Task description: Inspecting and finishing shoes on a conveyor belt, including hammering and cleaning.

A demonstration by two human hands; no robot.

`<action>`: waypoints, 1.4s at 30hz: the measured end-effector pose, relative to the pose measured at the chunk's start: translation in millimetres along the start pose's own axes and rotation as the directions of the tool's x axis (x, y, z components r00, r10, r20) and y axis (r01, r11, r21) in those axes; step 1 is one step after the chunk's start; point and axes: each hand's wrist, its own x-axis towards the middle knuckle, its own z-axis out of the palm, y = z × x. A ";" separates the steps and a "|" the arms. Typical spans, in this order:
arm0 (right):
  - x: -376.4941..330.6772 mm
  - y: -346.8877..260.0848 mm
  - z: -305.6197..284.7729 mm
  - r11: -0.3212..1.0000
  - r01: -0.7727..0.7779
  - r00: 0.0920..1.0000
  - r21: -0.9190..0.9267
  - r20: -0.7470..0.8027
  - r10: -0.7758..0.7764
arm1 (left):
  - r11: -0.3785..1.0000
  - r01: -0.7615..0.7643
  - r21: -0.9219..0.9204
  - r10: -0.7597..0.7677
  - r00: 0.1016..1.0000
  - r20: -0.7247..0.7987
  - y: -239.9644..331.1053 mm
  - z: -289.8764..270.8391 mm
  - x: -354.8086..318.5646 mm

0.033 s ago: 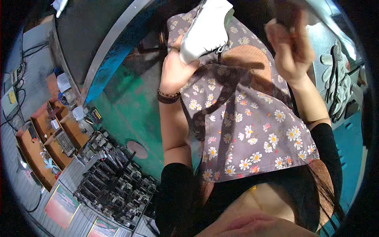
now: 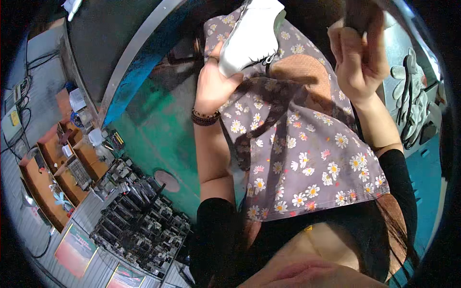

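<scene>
Left hand (image 2: pixel 213 86) grips a white shoe upper (image 2: pixel 252 36) at its lower edge, held above a grey daisy-print apron (image 2: pixel 307 158) over the lap. Right hand (image 2: pixel 360 57) raised at top right, fingers closed around a dark object (image 2: pixel 357 14), too dim to identify. Green floor (image 2: pixel 153 139) below left.

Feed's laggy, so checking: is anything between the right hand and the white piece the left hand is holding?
Nothing visible. The left hand grips the white piece directly, above the floral apron. The right hand, closed on a dark object, is apart to the right, with only open space above the apron between them.
</scene>
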 end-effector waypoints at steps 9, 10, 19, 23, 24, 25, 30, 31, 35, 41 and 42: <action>10.6 -2.7 33.7 0.948 -0.013 0.840 -0.319 0.511 0.183 | 0.994 0.088 0.070 -0.080 0.992 -0.099 -8.7 7.0 -5.7; 12.8 -10.3 35.7 0.962 -0.029 0.896 -0.272 0.420 0.145 | 0.993 0.107 0.057 -0.099 0.987 -0.125 -5.1 10.1 -9.2; 21.5 -22.9 39.2 0.919 0.003 0.756 -0.395 0.602 0.256 | 0.966 -0.049 0.255 0.156 0.896 -0.417 -14.8 32.1 -30.0; 7.5 -18.3 40.5 0.892 0.042 0.758 -0.449 0.596 0.264 | 0.934 -0.008 0.358 0.171 0.889 -0.426 -15.7 40.3 -29.4; 3.1 -15.5 45.3 0.786 0.094 0.632 -0.611 0.646 0.428 | 0.927 -0.019 0.375 0.191 0.884 -0.428 -17.3 41.6 -30.8; 2.2 -13.6 48.8 0.815 0.103 0.661 -0.570 0.652 0.372 | 0.925 -0.029 0.378 0.201 0.883 -0.424 -17.4 43.7 -32.1; 5.7 -27.4 46.7 0.931 0.150 0.804 -0.331 0.589 0.080 | 0.941 0.079 0.329 0.052 0.927 -0.371 -14.7 43.0 -34.9; 3.1 -27.9 46.2 0.934 0.148 0.803 -0.325 0.590 0.078 | 0.903 0.100 0.419 0.041 0.949 -0.313 -19.3 41.6 -35.5; -6.4 -16.5 34.9 0.825 0.138 0.526 -0.547 0.747 0.407 | 0.945 -0.110 0.308 0.233 0.887 -0.398 -16.2 48.4 -30.9; 0.4 8.7 37.7 0.984 0.044 0.956 -0.171 0.293 0.008 | 0.983 -0.028 0.183 0.098 0.919 -0.383 -1.8 38.0 -28.4; 0.9 15.3 28.4 0.923 -0.048 0.821 -0.381 0.511 0.254 | 0.982 -0.048 0.181 0.109 0.932 -0.345 -1.2 36.2 -29.4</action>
